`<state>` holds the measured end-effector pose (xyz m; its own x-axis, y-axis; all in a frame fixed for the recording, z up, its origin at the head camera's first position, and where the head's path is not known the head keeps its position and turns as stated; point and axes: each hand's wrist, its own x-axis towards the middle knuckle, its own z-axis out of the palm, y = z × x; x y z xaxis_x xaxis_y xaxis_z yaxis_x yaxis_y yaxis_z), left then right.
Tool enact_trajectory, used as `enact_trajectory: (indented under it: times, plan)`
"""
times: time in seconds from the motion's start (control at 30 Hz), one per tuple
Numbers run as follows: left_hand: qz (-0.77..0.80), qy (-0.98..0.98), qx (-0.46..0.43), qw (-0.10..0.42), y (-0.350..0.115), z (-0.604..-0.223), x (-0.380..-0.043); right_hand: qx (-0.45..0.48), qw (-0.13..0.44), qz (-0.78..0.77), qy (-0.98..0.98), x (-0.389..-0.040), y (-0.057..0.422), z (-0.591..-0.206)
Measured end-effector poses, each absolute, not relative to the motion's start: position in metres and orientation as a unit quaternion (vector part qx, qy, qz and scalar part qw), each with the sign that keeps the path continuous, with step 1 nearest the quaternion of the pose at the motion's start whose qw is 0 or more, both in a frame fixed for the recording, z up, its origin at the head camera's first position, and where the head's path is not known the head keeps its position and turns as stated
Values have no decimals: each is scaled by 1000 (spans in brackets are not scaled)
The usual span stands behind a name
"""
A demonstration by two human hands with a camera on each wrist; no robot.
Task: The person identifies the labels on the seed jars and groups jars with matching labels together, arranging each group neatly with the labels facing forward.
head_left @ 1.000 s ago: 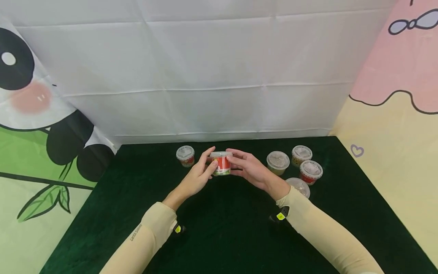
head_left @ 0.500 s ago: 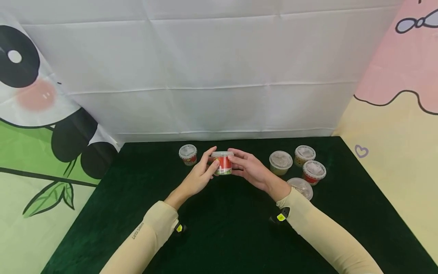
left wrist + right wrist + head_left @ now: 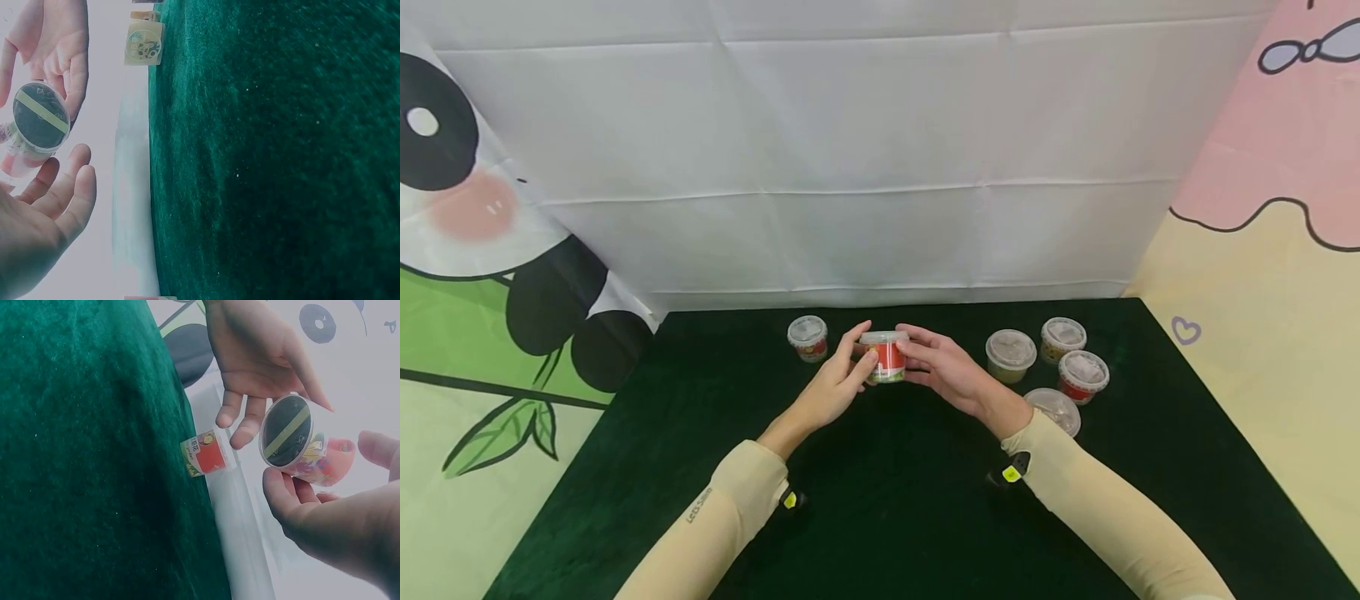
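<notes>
Both hands hold one small clear plastic tub [image 3: 889,357] with a red label and a whitish lid, raised over the far part of the table. My left hand [image 3: 831,390] grips its left side, thumb at the front. On the other side, my right hand [image 3: 953,375] pinches it between thumb and fingers. Seen from below in the right wrist view, the tub's base [image 3: 287,431] is dark with a yellow-green strip across it. The left wrist view also shows this base [image 3: 41,117] between the two hands.
A lidded tub with a red label [image 3: 808,339] stands at the back left of the dark green cloth [image 3: 880,500]. Several more lidded tubs cluster at right, among them a pale one [image 3: 1011,356] and a red one [image 3: 1082,377]. The right forearm partly covers the nearest lid [image 3: 1054,410].
The head view shifts slightly right and back. Both hands keep their hold on the tub, and its pose looks the same.
</notes>
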<state>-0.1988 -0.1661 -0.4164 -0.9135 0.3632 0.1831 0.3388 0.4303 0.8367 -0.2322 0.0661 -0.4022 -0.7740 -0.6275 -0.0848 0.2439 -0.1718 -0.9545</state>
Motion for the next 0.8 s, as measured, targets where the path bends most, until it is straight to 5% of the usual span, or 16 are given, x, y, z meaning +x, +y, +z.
enact_trajectory:
  times: [0.8]
  plan:
    - [506,839,198,14,-161,-416,-199,-187,286,-745,572,-231,70,-402]
